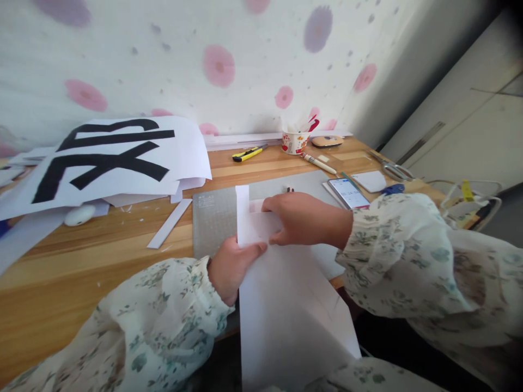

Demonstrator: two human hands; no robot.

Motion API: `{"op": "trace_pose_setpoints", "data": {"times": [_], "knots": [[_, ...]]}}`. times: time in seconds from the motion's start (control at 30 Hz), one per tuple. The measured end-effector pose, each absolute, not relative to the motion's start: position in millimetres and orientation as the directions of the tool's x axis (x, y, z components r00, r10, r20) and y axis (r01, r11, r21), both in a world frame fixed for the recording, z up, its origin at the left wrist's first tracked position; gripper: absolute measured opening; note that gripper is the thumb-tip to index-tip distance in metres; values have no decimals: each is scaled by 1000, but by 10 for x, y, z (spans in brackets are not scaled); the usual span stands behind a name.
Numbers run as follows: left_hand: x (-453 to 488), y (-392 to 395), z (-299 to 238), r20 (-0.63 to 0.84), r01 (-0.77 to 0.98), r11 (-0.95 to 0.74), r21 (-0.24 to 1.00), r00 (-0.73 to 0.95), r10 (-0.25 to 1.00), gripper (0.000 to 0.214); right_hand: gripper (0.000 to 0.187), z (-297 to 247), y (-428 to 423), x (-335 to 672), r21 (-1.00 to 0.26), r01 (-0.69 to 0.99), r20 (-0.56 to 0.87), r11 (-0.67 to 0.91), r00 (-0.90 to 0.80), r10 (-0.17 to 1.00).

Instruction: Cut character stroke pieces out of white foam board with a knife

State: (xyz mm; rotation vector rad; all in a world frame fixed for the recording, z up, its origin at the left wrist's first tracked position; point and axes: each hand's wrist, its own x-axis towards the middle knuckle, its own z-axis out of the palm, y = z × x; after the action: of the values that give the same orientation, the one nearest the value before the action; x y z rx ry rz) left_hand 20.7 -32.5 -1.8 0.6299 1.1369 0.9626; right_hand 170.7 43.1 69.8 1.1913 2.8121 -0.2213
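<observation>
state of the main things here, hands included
Left hand: closed on the white sheet
Right hand: touching the white sheet
White sheet: held, partly over the cutting mat
Cutting mat: flat, partly covered
Phone: screen lit
Cup: upright, holding items
Utility knife: lying flat
Black-marked sheet: marked side up
Scissors: lying down

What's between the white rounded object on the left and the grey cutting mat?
In the head view, a narrow white strip lies there on the wooden table, with tiny white scraps nearby.

Your white paper [281, 305] slopes toward you past the edge of the surface [61, 288], a narrow strip [243, 215] jutting at its far left.
</observation>
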Motion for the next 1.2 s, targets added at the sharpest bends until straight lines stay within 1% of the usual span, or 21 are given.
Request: {"op": "trace_pose_setpoints", "data": {"times": [0.13,0.33,0.4,0.47,0.57,0.67,0.73,0.83,0.9,1.0,1.07,1.13,1.2], "knots": [[221,-315,-39,-482,-336,488,805,107,869,54,46,693,388,1696,-87,721,-133,688,-692,709],[209,-307,-60,-451,-330,465,821,124,884,50,41,712,361,1703,-69,716,-124,695,-697,706],[199,-297,-45,-439,-319,450,834,110,892,49,40,723,358,1720,-84,704,-105,705,-710,697],[184,-287,-23,-405,-312,412,856,91,910,47,42,738,352,1742,-136,689,-56,712,-723,688],[156,-281,5,-329,-334,344,878,102,939,49,45,770,343,1773,-237,689,62,685,-692,719],[132,-284,10,-291,-352,308,884,102,951,51,33,821,353,1785,-285,679,148,677,-666,731],[124,-289,7,-284,-357,302,884,104,953,50,24,866,373,1783,-291,661,173,692,-675,717],[120,-294,14,-284,-356,309,882,122,951,48,16,936,415,1776,-323,648,203,690,-665,719],[118,-292,30,-278,-349,301,887,116,953,47,11,970,454,1781,-429,632,245,645,-606,757],[102,-282,49,-249,-343,272,899,110,962,48,8,980,540,1818,-687,515,279,513,-465,840],[83,-273,48,-242,-337,268,903,117,963,50,9,954,601,1868,-778,439,292,449,-380,878],[59,-264,36,-247,-332,277,902,130,960,50,10,908,640,1937,-779,453,326,433,-298,897],[35,-256,23,-243,-329,285,900,163,956,47,15,849,638,2017,-696,533,396,481,-274,876]]}}
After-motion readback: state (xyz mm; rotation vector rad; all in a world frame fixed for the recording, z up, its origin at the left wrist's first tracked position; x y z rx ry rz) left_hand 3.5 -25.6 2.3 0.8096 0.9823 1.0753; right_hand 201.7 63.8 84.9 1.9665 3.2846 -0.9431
